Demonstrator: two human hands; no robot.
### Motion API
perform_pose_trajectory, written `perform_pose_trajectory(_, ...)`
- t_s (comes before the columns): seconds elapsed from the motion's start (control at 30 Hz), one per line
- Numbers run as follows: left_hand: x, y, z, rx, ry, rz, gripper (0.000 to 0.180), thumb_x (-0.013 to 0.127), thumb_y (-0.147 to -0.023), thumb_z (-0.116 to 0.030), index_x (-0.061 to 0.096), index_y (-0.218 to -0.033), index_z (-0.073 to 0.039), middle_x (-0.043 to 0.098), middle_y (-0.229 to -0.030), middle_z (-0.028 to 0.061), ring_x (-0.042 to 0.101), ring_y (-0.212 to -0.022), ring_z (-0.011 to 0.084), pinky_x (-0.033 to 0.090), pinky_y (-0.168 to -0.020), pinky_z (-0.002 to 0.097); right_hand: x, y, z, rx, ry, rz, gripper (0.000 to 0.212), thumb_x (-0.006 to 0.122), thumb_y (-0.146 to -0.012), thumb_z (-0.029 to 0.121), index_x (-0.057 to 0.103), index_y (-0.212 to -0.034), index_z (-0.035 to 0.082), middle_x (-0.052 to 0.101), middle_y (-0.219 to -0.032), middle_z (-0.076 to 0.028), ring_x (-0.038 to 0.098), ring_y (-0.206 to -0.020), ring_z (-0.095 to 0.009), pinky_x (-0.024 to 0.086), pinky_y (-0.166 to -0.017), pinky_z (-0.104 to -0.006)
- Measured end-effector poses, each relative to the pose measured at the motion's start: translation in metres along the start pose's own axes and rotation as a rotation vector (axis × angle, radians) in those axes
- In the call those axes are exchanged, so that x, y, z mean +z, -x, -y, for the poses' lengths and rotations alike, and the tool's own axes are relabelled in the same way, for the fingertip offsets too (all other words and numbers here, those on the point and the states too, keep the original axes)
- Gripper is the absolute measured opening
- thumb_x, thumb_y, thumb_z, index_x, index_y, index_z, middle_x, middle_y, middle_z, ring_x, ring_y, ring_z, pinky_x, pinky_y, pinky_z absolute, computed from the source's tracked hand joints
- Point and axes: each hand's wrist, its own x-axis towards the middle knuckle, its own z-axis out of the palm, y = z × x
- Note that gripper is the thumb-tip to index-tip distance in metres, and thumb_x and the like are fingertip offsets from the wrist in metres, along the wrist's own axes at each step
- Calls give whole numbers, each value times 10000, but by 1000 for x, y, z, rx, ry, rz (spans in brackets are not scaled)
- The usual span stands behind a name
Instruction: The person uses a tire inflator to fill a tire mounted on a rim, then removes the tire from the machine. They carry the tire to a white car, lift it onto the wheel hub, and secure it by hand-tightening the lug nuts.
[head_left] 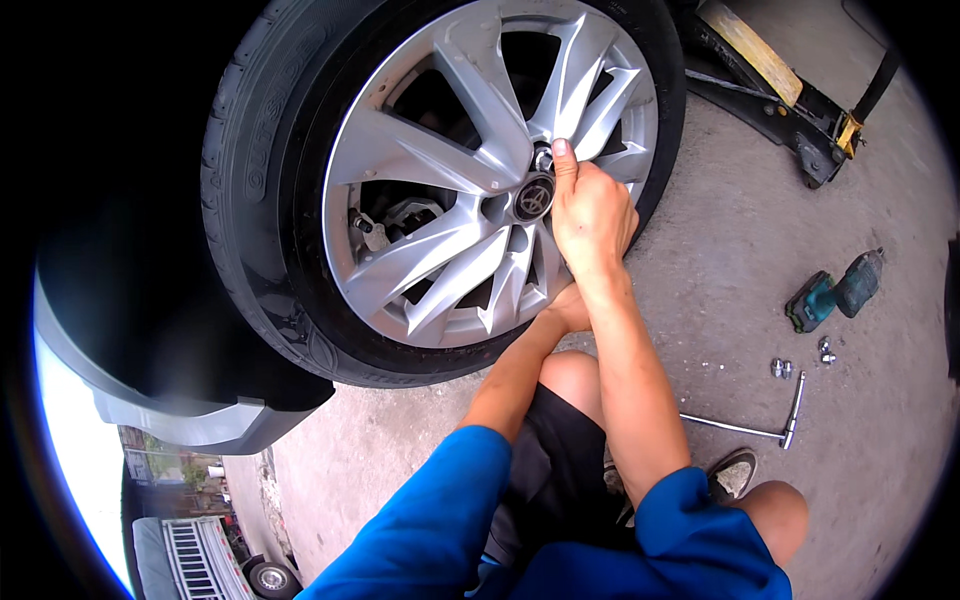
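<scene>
A silver alloy wheel (400, 150) with a black tyre (262, 190) stands upright in front of me. My right hand (597, 215) is at its hub, fingers curled and thumb stretched up against a shiny lug nut (543, 158) in a hole above the dark centre cap (533, 198). The curled fingertips are turned away from view. Lower down, my left hand (570, 308) is at the wheel's lower right edge, partly behind my right forearm. Its fingers are hidden. Other lug holes around the cap show no nut.
On the concrete to the right lie a teal-and-black cordless impact wrench (835, 293), several loose lug nuts (782, 368) and an L-shaped metal wrench (790, 415). A floor jack (780, 90) stands at the far right. The car's bumper (215, 425) hangs at left; a parked truck (190, 560) is beyond.
</scene>
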Motion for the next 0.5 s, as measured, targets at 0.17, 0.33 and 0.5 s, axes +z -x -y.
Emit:
perform_pose_trajectory(0.17,1,4,0,37,-26,-70,244,593,-884,-274,496,-1002,-85,444,-933,85,473,-887,227,381,-819,375,22,10,-11,-327,-363,-261,330,723,-851,51,609,-1155,-9,704,-921,-200,703,-832,-342,545,-737,-418)
perform_pose_trajectory(0.33,6,12,11,47,-58,-120,178,578,-876,-233,491,-894,-79,428,-799,72,484,-760,233,397,-732,369,-5,5,3,-79,-140,87,318,674,-918,154,559,-1132,-52,659,-1028,-253,666,-923,-436,520,-784,-497)
perform_pose_trajectory(0.5,19,34,12,32,-61,-177,163,563,-868,-191,487,-786,-73,412,-664,59,495,-633,238,412,-645,363,17,12,-2,-217,-268,-4,365,643,-941,198,537,-1191,-46,649,-1049,-272,656,-936,-447,524,-778,-485)
